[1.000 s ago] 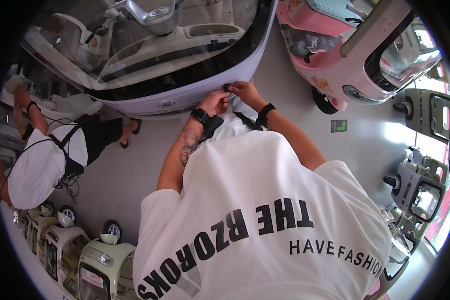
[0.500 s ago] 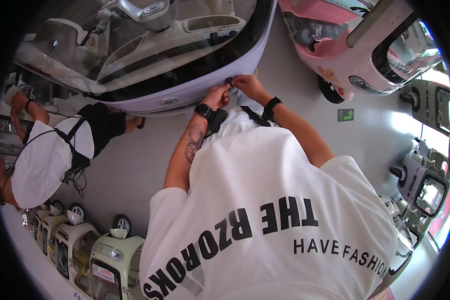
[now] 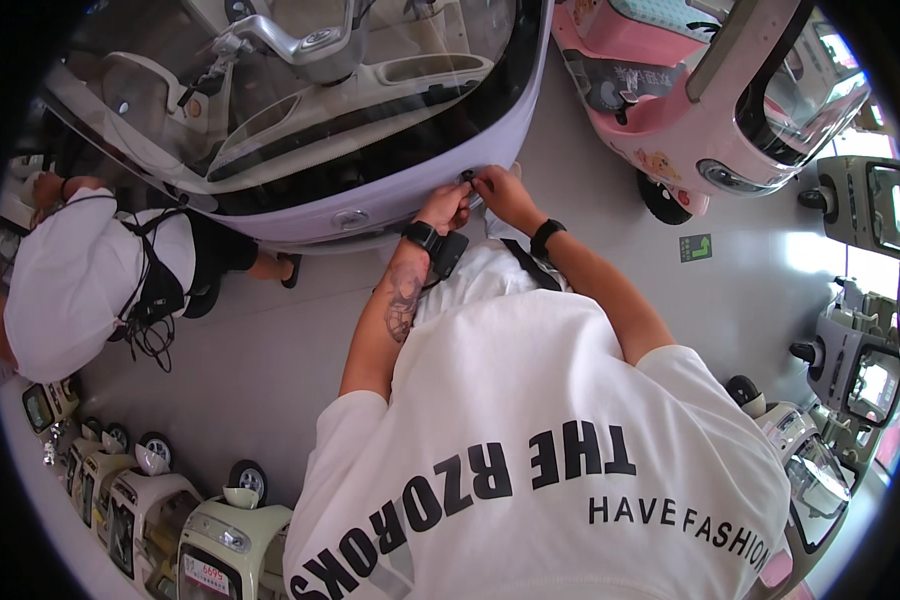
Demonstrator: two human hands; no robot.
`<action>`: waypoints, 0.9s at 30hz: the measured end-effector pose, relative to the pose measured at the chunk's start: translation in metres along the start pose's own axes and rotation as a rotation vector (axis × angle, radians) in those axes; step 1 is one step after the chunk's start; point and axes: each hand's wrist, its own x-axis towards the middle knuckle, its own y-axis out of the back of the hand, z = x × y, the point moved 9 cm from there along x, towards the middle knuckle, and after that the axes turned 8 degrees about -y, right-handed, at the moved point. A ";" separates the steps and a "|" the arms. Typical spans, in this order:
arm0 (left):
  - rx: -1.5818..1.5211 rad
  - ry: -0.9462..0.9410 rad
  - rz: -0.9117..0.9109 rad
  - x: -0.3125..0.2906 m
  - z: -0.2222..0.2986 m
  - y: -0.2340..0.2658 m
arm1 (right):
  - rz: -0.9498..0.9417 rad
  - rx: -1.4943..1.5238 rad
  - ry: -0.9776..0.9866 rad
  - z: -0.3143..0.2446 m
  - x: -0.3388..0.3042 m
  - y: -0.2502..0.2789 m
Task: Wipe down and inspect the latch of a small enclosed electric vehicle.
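Note:
Close together at the front of a lavender vehicle, my two hands meet near its right corner. My left hand is closed with its fingers curled in; whatever it may hold is too small to make out. My right hand pinches at a small dark piece between the two hands, beside the lavender panel. Its kind cannot be told, nor whether it is attached to the vehicle. On my left wrist are a black watch and a black box-like device; a dark band circles the right wrist.
A pink vehicle stands at the far right. Another person in a white shirt bends by the lavender vehicle at left. Several small vehicles, such as a pale green one, line the near left. A green arrow sign marks the grey floor.
The whole view has shifted slightly. My hands stay together by the lavender panel, still around the small dark piece. The other person has leaned further toward the left vehicle.

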 end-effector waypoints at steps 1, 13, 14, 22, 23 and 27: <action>0.016 -0.027 0.012 0.001 0.001 0.001 | 0.061 -0.093 0.061 -0.008 -0.004 0.001; -0.206 -0.168 0.058 0.003 -0.015 -0.017 | 0.073 -0.446 0.154 -0.037 -0.013 -0.004; -0.215 -0.182 0.059 0.003 -0.014 -0.014 | 0.073 -0.459 0.180 -0.038 -0.012 -0.005; -0.268 -0.134 0.028 0.001 -0.024 -0.020 | 0.034 -0.537 0.156 -0.038 -0.023 -0.009; -0.334 -0.115 0.050 0.002 -0.026 -0.018 | 0.040 -0.546 0.149 -0.037 -0.026 -0.011; -0.303 -0.143 0.080 0.008 -0.024 -0.012 | 0.082 -0.473 0.088 -0.042 -0.025 -0.003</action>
